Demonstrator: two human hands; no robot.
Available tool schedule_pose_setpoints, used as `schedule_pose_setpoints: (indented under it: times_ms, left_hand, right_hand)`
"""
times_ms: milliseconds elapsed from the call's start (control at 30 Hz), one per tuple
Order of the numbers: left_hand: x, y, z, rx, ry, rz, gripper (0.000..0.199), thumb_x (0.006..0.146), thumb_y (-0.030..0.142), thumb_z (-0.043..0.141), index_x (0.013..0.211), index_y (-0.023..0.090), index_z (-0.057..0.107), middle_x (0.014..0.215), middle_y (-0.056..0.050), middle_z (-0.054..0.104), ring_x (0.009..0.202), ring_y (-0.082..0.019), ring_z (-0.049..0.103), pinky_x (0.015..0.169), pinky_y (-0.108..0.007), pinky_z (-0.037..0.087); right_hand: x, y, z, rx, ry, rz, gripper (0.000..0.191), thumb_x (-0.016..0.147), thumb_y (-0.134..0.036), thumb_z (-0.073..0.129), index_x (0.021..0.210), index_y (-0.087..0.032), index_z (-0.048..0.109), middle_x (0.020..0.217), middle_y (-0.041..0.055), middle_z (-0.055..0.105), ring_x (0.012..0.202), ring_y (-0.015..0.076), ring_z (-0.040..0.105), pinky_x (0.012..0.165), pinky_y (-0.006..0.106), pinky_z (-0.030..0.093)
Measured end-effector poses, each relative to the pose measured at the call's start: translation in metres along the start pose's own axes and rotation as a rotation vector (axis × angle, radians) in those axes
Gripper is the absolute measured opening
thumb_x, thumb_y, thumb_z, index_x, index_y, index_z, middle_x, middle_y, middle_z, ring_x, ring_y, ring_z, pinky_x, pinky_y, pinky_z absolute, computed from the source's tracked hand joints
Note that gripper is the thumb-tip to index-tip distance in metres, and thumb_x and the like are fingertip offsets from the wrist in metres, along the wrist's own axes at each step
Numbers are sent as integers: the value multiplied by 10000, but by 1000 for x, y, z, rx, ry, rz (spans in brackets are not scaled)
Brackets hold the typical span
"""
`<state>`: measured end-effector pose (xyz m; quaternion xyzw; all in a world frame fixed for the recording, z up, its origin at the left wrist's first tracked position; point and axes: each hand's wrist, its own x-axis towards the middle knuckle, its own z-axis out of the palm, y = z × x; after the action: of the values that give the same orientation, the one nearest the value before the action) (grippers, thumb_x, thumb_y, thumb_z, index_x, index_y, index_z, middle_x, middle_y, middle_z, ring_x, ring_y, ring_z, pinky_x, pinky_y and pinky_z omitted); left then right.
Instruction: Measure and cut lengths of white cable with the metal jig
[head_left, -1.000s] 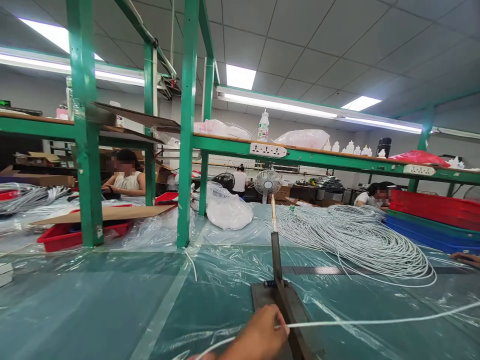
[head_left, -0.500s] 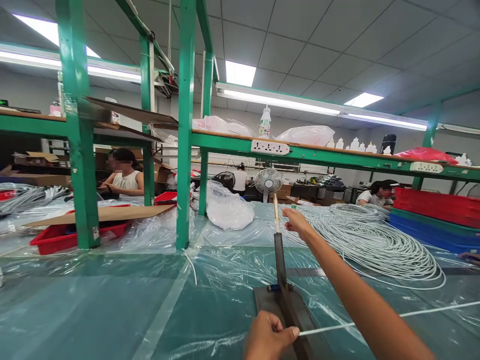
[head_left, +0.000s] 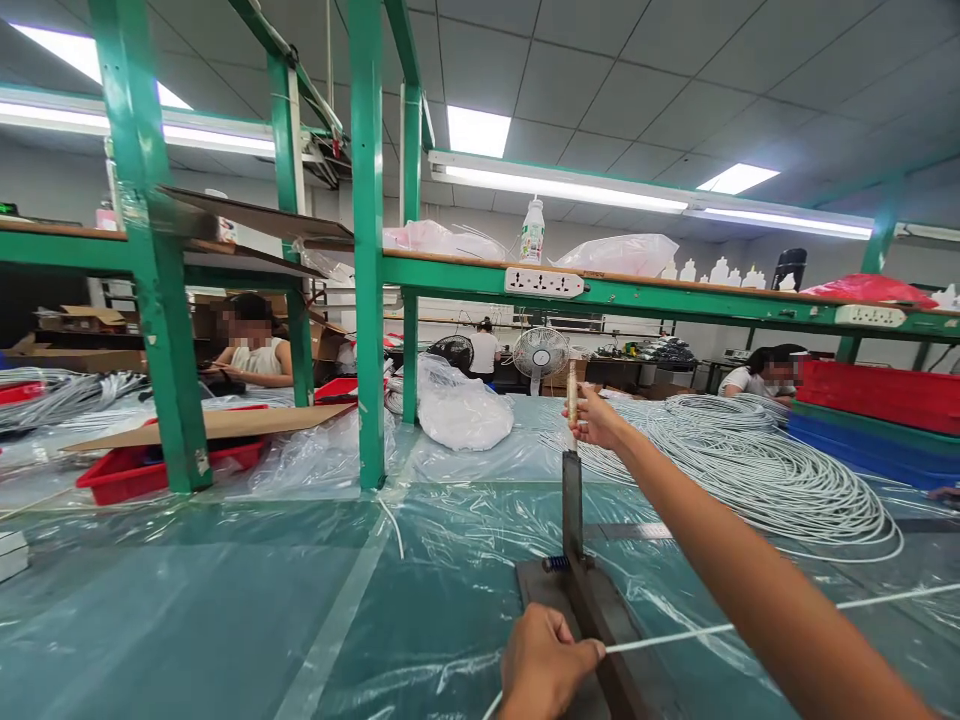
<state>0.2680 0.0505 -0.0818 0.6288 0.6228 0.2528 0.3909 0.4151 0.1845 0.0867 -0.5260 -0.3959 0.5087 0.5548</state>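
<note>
My left hand point(head_left: 551, 660) is closed in a pinch on a thin white cable point(head_left: 671, 637) beside the metal base of a lever cutter point(head_left: 574, 510). The cable runs off to the right under my right forearm, and a short piece of it shows below the left hand. My right hand point(head_left: 598, 415) reaches forward, its fingers curled around the upper handle point(head_left: 572, 395) of the cutter's raised arm. A dark blue spring point(head_left: 556, 564) sits at the pivot. The cutting edge cannot be made out.
A large coil of white cable point(head_left: 780, 480) lies right of the cutter, near stacked red and blue trays point(head_left: 877, 400). Green posts point(head_left: 367, 300) carry a shelf with a bottle point(head_left: 532, 232). A clear bag point(head_left: 465, 410) and a red tray point(head_left: 124, 480) stand behind. Other people sit farther back.
My right hand has closed onto the lever handle, where before it was just beside it. The cutter stands slightly farther right in view. My left hand keeps its pinch on the cable.
</note>
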Motion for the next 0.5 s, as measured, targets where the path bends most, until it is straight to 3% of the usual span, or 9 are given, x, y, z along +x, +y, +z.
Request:
schedule_pose_setpoints:
  times_ms: [67, 167, 267, 400, 500]
  left_hand:
    - [0, 1, 0, 1, -22, 0, 322, 565, 325, 641, 486, 183, 363, 503, 47, 370, 537, -111, 382, 508, -254, 198]
    - [1, 1, -1, -2, -35, 13, 320, 571, 297, 633, 466, 180, 355, 479, 52, 353, 507, -102, 364, 493, -256, 176]
    - [1, 1, 0, -4, -31, 28, 310, 572, 291, 626, 458, 181, 360, 464, 54, 346, 490, -101, 355, 488, -259, 167]
    - [-1, 2, 1, 28, -7, 35, 293, 583, 301, 629, 474, 183, 384, 477, 52, 370, 494, -102, 349, 494, -264, 170]
    - [-2, 3, 0, 41, -3, 42, 294, 595, 309, 629, 482, 183, 389, 486, 50, 378, 498, -103, 347, 497, -266, 172]
  right_hand:
    - [-28, -8, -13, 32, -45, 1, 504, 881, -529, 183, 787, -142, 492, 653, 12, 515, 429, 51, 445, 365, 142, 400]
    - [-85, -11, -35, 46, -96, 48, 328, 895, -399, 322, 748, -144, 467, 700, 47, 570, 417, 48, 468, 389, 139, 443]
    - [-150, 2, -51, -5, -95, 81, 70, 843, -171, 461, 889, -134, 499, 889, 103, 616, 511, 75, 561, 468, 152, 502]
    - [-222, 38, -58, -78, 15, 196, 513, 699, -94, 619, 1168, -154, 419, 999, 100, 599, 690, 146, 619, 549, 193, 540]
    - [-248, 72, -59, -76, 118, 340, 540, 662, -160, 629, 1160, -180, 422, 943, 73, 612, 639, 134, 605, 474, 189, 515]
